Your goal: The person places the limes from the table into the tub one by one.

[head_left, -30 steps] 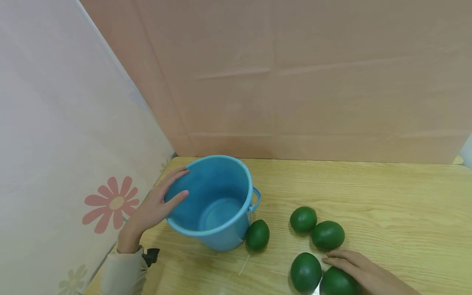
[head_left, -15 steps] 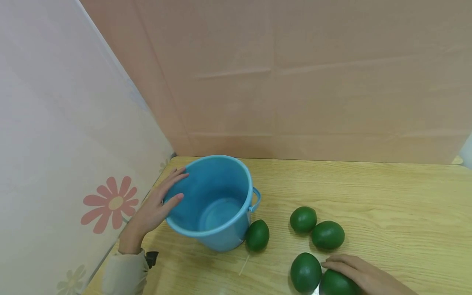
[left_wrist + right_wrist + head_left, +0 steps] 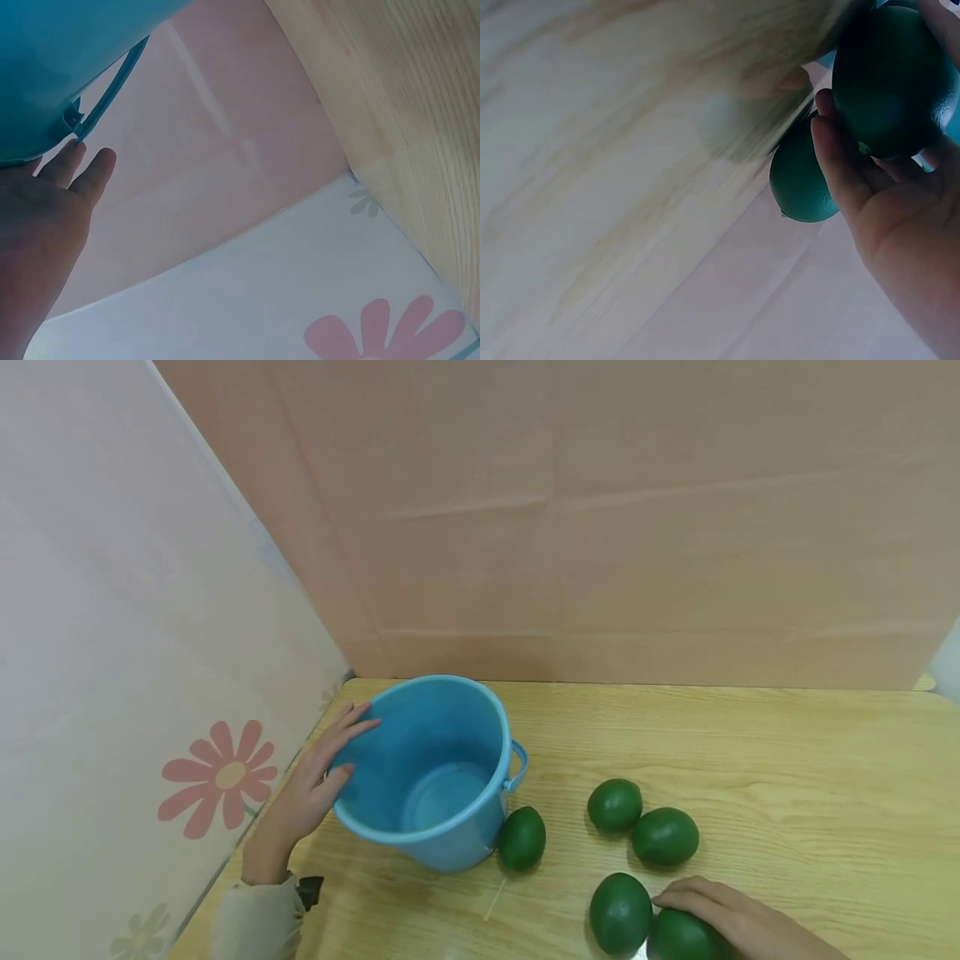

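A blue bucket point(image 3: 467, 845) stands on the wooden table, its inside bare. My left hand point(image 3: 303, 797) rests against the bucket's left rim, fingers fairly straight and thumb at the near-left edge. In the left wrist view, two of its fingertips point(image 3: 94, 176) lie beside the bucket's side handle point(image 3: 112, 90). With my right hand point(image 3: 723, 912) I grip a smooth green avocado-like fruit point(image 3: 682, 937) low in the head view; fingers and thumb lie around the fruit point(image 3: 892, 82) in the right wrist view. Another green fruit point(image 3: 620, 914) sits just left of it.
Two more green fruits point(image 3: 665, 837) lie farther back, close together. One pointed fruit point(image 3: 522, 839) leans near the bucket's right base, with a thin pale line point(image 3: 495, 897) on the table in front of it. A flower-patterned wall point(image 3: 217, 777) borders the table's left edge.
My left thumb and fingers have slid slightly left, outward along the bucket rim. My right hand has settled closer around the green fruit. The bucket and other fruits stay in place.
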A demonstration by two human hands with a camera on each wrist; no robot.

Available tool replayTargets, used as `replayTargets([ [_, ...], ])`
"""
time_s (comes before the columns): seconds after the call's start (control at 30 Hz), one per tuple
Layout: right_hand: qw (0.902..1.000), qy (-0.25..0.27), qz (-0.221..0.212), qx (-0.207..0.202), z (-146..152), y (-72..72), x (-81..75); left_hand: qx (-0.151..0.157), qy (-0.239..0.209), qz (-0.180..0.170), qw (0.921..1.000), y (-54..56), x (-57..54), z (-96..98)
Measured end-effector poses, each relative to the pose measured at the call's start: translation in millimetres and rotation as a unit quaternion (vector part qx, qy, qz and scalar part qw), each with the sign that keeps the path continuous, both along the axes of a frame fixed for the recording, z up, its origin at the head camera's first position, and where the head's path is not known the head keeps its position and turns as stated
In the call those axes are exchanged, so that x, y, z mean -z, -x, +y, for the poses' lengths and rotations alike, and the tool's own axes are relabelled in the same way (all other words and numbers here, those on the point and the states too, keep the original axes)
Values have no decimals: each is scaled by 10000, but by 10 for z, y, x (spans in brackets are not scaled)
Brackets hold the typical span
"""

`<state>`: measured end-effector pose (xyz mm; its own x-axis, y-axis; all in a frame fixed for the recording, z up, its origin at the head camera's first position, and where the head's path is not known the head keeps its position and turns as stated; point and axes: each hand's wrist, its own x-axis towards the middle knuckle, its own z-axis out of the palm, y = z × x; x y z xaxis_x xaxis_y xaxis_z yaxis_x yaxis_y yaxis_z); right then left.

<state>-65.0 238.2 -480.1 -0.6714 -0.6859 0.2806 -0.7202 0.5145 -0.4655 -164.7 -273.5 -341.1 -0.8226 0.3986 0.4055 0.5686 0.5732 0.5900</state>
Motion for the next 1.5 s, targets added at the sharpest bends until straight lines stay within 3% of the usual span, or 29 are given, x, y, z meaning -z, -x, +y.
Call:
replayTargets([
  [0.27, 9998, 0, -197, 32, -8, 21, -67, -84, -105, -133, 9998, 5, -1, 0],
  [0.5, 9987, -13, -163, 492, 15, 10, -173, -60, -268, -155, 9995, -14, 19, 18],
  [0.67, 9954, 334, -635, 631, -6, 16, -317, -65, -310, -193, 9993, -14, 22, 24],
  [0.9, 9925, 227, 201, 1183, -70, 57, -550, -81, -288, -197, 9994, -18, 23, 21],
  [1.1, 9829, 423, 313, 1765, -155, 87, -676, -154, -178, -296, 9993, -24, 28, 20],
  [1.37, 9777, 723, 780, 1809, -289, 184, -846, -191, -92, -308, 9993, -15, 27, 17],
  [1.5, 9773, 1033, 936, 1596, -336, 254, -932, -207, -38, -316, 9993, -20, 18, 15],
])
